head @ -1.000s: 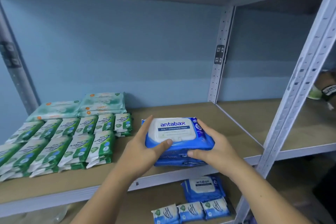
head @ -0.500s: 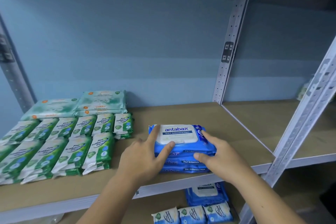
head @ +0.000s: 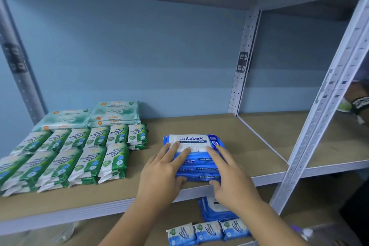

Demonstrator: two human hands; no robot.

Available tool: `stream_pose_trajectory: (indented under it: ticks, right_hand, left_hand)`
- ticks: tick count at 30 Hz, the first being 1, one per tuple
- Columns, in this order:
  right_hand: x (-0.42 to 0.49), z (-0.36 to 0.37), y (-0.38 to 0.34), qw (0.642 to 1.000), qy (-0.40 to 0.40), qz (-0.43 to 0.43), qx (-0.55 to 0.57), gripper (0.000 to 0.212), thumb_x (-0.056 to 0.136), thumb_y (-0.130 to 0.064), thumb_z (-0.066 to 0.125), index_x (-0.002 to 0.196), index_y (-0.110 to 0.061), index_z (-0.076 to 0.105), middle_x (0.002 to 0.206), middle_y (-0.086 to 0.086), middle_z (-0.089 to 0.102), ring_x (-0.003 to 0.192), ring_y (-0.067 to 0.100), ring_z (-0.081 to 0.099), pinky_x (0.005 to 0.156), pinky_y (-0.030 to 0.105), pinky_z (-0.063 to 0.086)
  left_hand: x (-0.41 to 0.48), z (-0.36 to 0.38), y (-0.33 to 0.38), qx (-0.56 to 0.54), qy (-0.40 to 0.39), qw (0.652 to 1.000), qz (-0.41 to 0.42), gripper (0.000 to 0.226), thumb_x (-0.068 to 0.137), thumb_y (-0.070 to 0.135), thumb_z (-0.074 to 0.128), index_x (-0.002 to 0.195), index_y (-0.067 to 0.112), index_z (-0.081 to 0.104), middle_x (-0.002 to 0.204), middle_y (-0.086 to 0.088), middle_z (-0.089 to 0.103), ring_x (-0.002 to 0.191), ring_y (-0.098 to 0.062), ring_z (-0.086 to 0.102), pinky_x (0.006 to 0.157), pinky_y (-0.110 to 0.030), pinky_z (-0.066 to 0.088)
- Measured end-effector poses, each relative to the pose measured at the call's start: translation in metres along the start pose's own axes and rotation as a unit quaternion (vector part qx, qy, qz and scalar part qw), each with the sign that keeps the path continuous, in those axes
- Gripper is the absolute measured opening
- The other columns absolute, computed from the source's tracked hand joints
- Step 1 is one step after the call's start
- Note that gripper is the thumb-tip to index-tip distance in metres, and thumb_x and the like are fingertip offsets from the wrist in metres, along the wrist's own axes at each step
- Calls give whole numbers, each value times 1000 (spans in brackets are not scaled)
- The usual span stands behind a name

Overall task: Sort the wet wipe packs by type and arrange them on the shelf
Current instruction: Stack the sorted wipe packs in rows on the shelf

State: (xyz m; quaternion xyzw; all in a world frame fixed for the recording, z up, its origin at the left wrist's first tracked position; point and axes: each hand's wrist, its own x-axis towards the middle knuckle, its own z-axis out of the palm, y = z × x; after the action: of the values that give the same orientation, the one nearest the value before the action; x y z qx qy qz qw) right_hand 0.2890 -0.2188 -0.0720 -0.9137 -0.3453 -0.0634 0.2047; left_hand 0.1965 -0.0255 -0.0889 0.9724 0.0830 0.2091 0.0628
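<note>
Head view. A stack of three blue antabax packs [head: 196, 159] rests label-up on the shelf board [head: 235, 132], close to its front edge.

- The left hand [head: 159, 173] is laid over the stack's left half. Its fingers [head: 174, 149] are straight and flat on the white lid, and the thumb is set against the lower front edge.
- The right hand [head: 231, 179] is placed likewise on the right half.
- Nothing is curled round the stack; it is pressed and steadied, not clasped.
- Green Pine Antibacterial packs [head: 79, 158] are ranked in rows well outboard of the left fingers, with pale Guardian packs [head: 113, 113] behind them.

Judgement: the stack is being seated. It is best pushed back by both thumbs evenly, so that the layers are held flush. A gap should be kept from the green rows, and bare board spared beyond the right fingers for the blue pack [head: 213, 208] lying under the right wrist.
</note>
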Motion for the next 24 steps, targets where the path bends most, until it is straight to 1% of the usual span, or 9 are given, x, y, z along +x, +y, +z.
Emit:
stream_pose_trajectory:
  ticks: [2,7,10,13,18,20,22,23,24]
  right_hand:
    - [-1,8,1,1000,14,-6,-20,87,94,-31,66,158,-40,8,164,-17,0,128,15,42,96,31,52]
    - [8,17,12,999,30,-17,-26,81,98,-36,61,160,-41,8,166,-14,5,132,15,40,100,29,51]
    - [26,23,22,999,37,-12,-8,79,96,-33,64,158,-43,16,166,-17,11,137,14,40,101,30,50]
    - [53,32,34,998,45,-14,32,79,91,-25,71,155,-43,30,163,-18,22,139,14,42,103,33,50]
    - [105,49,53,996,71,-14,58,78,83,-15,77,150,-38,44,159,-15,36,135,18,51,104,36,49]
    - [128,58,60,994,79,-20,71,78,83,-11,76,150,-36,45,160,-15,35,136,16,50,104,37,49]
    - [153,68,66,991,81,-24,108,78,84,-6,74,150,-35,45,160,-15,34,140,11,45,106,36,48]
    - [166,73,69,988,85,-27,123,78,83,-3,74,150,-33,46,160,-14,35,140,11,44,107,35,47]
    - [178,79,72,986,95,-31,133,78,82,-1,75,149,-30,48,159,-12,37,141,13,44,109,34,46]
  left_hand:
    - [0,3,2,3,12,1000,0,86,62,40,90,141,33,56,146,-2,55,131,-30,57,89,-42,57]
    - [5,13,3,-3,14,1000,-13,87,54,34,94,135,33,62,142,-3,60,125,-29,62,80,-41,58]
    - [18,23,1,-2,18,1000,-26,87,50,33,96,131,33,65,139,-3,62,121,-29,64,77,-39,58]
    - [38,33,-4,5,29,999,-36,87,47,31,97,128,33,66,136,-2,64,118,-27,66,75,-38,58]
    - [83,55,-19,22,52,997,-52,84,49,31,95,128,35,66,137,-1,63,120,-25,64,75,-37,57]
    - [101,62,-26,6,67,996,-63,81,63,31,88,137,40,57,149,2,53,133,-22,54,87,-37,53]
    - [123,70,-33,10,75,995,-67,75,85,33,72,150,46,37,163,9,28,149,-17,31,103,-34,41]
    - [132,74,-37,9,76,994,-73,73,91,34,65,153,47,29,166,11,20,152,-15,23,107,-33,37]
    - [142,78,-41,9,75,994,-77,72,93,34,62,154,47,26,167,11,16,153,-14,19,108,-32,35]
